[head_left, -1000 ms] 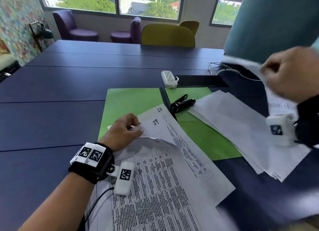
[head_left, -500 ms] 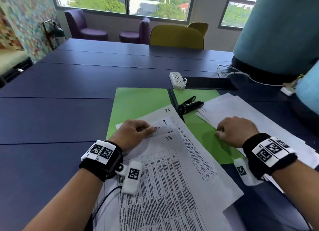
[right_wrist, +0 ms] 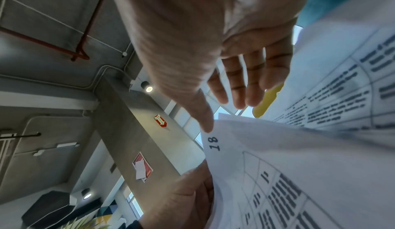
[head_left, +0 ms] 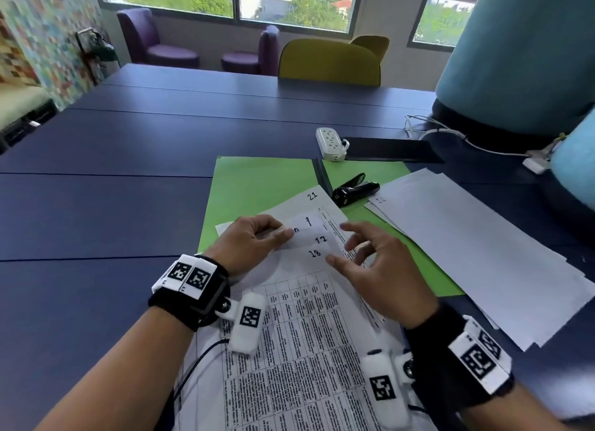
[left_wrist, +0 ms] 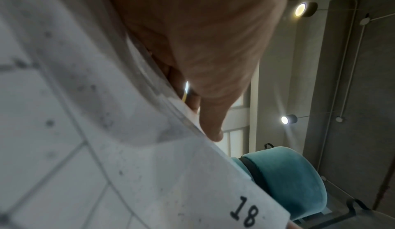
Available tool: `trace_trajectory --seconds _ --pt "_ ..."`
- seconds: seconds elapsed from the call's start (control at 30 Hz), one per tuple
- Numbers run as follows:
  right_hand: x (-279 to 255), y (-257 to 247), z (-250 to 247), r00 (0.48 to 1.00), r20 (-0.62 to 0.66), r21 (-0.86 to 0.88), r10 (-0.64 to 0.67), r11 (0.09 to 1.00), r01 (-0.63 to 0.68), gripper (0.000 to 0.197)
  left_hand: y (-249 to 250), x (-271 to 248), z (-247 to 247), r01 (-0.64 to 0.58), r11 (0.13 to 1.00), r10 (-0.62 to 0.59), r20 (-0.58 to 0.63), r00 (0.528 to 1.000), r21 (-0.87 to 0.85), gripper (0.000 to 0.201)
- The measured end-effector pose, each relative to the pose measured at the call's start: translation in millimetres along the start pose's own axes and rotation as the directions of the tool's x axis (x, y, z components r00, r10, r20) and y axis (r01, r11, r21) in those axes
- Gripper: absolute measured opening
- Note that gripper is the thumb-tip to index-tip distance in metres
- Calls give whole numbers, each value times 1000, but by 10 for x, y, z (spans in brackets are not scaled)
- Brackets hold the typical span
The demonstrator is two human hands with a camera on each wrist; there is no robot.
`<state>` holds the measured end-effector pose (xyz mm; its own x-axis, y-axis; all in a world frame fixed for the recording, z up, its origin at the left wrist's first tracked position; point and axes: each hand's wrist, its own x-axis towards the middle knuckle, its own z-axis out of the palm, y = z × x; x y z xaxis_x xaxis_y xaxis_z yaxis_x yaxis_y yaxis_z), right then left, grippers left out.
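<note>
A stack of printed table sheets [head_left: 306, 350] with handwritten numbers lies on an open green folder [head_left: 257, 186]. The top sheet is marked 18 [head_left: 314, 253], and corners marked 17 and 21 fan out behind it. My left hand [head_left: 277, 234] pinches the fanned upper corners, thumb on top. In the left wrist view the thumb [left_wrist: 211, 131] lies along the paper edge above the 18 [left_wrist: 245, 212]. My right hand [head_left: 341, 247] hovers at the stack's right edge with its fingers spread. In the right wrist view its thumb [right_wrist: 205, 124] touches the corner by the 18 [right_wrist: 213, 145].
A second pile of white sheets [head_left: 467, 244] lies to the right, partly on the folder. A black stapler [head_left: 354, 190], a white power strip [head_left: 330, 142] and a black flat pad [head_left: 389, 149] sit beyond. A person in teal [head_left: 515, 60] stands at the right; cables trail there.
My right hand carried a sheet to the right pile, let it go and came back left to the numbered stack. Sheet 19 is gone from the top; 18 now shows. The left hand stayed.
</note>
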<state>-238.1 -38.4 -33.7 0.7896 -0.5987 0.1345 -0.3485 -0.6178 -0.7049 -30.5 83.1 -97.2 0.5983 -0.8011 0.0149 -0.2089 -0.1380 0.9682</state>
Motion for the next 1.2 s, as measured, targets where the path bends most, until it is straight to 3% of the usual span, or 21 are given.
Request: trace_trajectory --seconds 0.13,0.23,0.9,1.1,1.2 --pt "-3 28 9 999 47 -2 -10 1000 10 19 -35 10 -47 -12 996 10 24 1000 87 41" --pt "-25 42 28 995 98 -1 -36 999 37 8 1 -8 -35 -15 999 14 26 1000 49 45" --pt "-97 58 14 985 166 -14 -46 999 49 11 26 -31 -15 25 1000 -25 11 1000 7 35" --pt "-148 -22 53 982 183 188 -37 982 2 21 60 -46 -7 40 999 -39 20 999 -26 37" --pt "-127 8 82 981 196 157 -8 987 -24 61 64 -41 -2 45 999 -45 20 999 -16 22"
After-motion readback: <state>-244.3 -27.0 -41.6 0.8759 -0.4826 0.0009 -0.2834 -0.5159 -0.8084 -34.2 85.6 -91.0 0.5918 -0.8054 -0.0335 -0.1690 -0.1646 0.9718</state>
